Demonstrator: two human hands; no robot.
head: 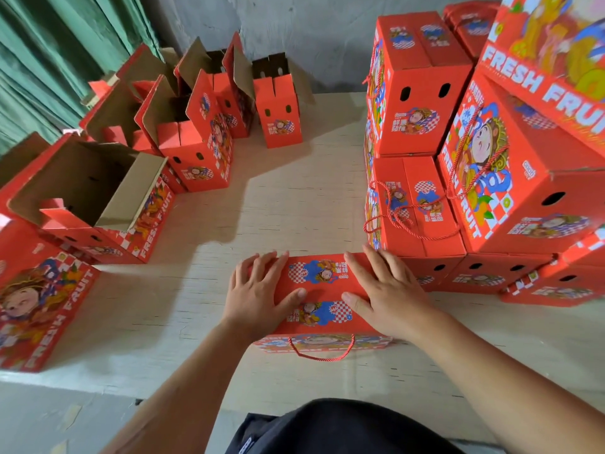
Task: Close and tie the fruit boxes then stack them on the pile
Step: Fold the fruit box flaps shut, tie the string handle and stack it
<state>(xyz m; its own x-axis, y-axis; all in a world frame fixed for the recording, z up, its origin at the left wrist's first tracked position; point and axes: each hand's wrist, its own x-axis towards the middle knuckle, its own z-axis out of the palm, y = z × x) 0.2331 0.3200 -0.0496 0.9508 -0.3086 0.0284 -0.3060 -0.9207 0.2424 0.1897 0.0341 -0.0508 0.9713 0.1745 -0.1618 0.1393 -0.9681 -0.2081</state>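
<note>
Hands flat on the lid, both of them, fingers spread and straight, pressing down on the closed box (322,291) right in front of the person. The left hand (258,290) covers the box's left end, thumb reaching in toward the middle seam; the right hand (384,294) covers its right end, thumb pointing back the other way. Neither is curled round anything, they are just pushing the two flaps down. The box sits on the pale tabletop (294,204), near its front edge, and a red cord handle (322,350) droops from the side facing the person, untied.

Just right of the box and touching its far right corner, the pile (474,178) rises: closed red boxes stacked in tiers, several with twisted red cord (412,224) knotted across their tops. The upper ones lean out over the lower row and read FRESH FRUIT on their sides.

Left of the box, well apart across bare wood, stands a closed carton (39,306) at the tabletop's near left corner. Beyond that one, an open box (88,188) gapes with brown flaps up. Farther back and left of the held box, a cluster of open boxes (196,132) stands upright, flaps raised. One more open box (278,106) stands alone behind them, close to the grey wall (311,37), with a green curtain (49,60) hanging at far left.
</note>
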